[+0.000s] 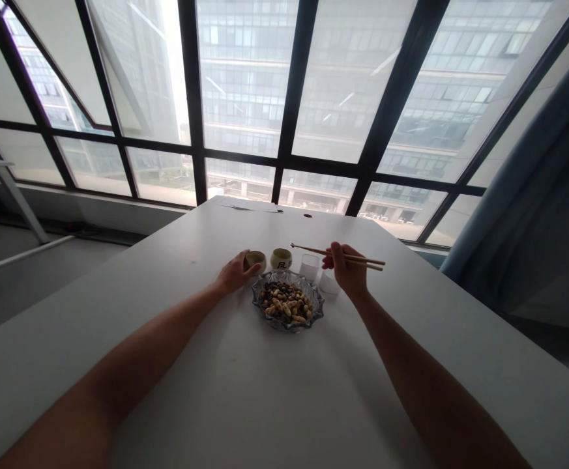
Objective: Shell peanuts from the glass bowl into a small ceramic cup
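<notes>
My left hand (236, 272) is closed around the side of a small tan cup (257, 262), its thumb at the near side. Beside it stands a second small tan cup (281, 258) with dark lettering. My right hand (347, 267) grips a pair of wooden chopsticks (313, 250), whose tips reach left above the second cup. A tiny dark piece seems to sit at the tips, too small to name. Nearer to me, a scalloped glass bowl (319, 306) holds peanuts in shells (289, 307) and smaller brown and dark pieces.
Two clear plastic cups, one upright (309, 266) and one partly behind my right hand (330, 283), stand right of the tan cups. Everything rests on a white table (206, 391). Papers (248, 204) lie at its far end before large windows; a blue curtain (523, 176) hangs at right.
</notes>
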The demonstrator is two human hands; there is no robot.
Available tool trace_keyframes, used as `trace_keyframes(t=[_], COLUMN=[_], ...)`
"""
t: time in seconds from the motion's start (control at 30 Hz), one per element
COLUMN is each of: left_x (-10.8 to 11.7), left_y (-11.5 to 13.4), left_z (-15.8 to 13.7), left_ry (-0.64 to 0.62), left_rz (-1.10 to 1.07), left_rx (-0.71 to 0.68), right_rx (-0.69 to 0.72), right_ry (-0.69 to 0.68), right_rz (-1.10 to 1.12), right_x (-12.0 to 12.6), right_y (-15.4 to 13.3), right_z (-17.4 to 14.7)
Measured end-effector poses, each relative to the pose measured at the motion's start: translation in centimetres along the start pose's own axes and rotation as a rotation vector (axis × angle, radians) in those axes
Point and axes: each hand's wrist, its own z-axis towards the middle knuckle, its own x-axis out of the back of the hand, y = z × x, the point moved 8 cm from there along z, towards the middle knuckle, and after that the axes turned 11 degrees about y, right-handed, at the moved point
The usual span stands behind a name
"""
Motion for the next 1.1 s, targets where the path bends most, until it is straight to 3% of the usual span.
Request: trace_keyframes(t=[0.13,0.3,0.53,0.67,1.1], left_x=[-0.1,-0.2,-0.1,0.0,0.0], left_y=[-0.1,-0.1,0.1,0.3,0.1], left_z=[0.0,0.0,-0.1,-0.1,-0.1], left_ry=[0.014,0.002,-0.004,-0.004,-0.004], left_rz=[0.003,0.008,0.013,0.013,0.012], left_rx=[-0.006,-0.012,-0.017,-0.026,-0.005], right_rx=[0.104,0.160,0.029,-0.049,-0.022], right_ry=[-0.021,-0.227,-0.143,-0.250,-0.523], right_rz=[-0.072,-0.166,-0.030,-0.015,-0.202], right_x=[-1.0,-2.9,-1.5,-1.3,-2.8], right_y=[0.6,0.0,-1.0,-1.6,-2.0], right_z=[-1.4,-2.2,-0.6,-0.1,-1.3])
